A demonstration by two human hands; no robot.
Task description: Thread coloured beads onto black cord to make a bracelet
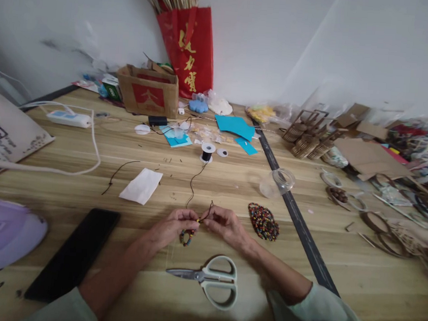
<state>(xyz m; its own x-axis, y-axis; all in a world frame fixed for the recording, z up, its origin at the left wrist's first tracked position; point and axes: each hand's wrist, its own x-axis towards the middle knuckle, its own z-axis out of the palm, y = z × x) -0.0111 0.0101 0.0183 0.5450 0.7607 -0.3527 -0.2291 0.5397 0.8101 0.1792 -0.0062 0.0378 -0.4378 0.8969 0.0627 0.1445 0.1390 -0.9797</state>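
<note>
My left hand (pixel 174 225) pinches a short strand of coloured beads (pixel 186 237) that hangs below its fingers. My right hand (pixel 224 224) meets it fingertip to fingertip and pinches the black cord (pixel 192 186), whose free end sticks up beside the thumb. The cord runs away across the wooden table (pixel 234 182) to a small spool (pixel 208 151). A pile of mixed coloured beads (pixel 263 222) lies just right of my right hand. Grey-handled scissors (pixel 210 277) lie shut right in front of my hands.
A black phone (pixel 75 252) lies at front left beside a lilac object (pixel 1 232). A white paper scrap (pixel 141 185), a clear plastic cup (pixel 278 182), blue card pieces (pixel 235 126), a cardboard box (pixel 149 91), a red bag (pixel 189 47) and a power strip (pixel 69 118) are farther back. Wooden craft parts (pixel 377 163) crowd the right side.
</note>
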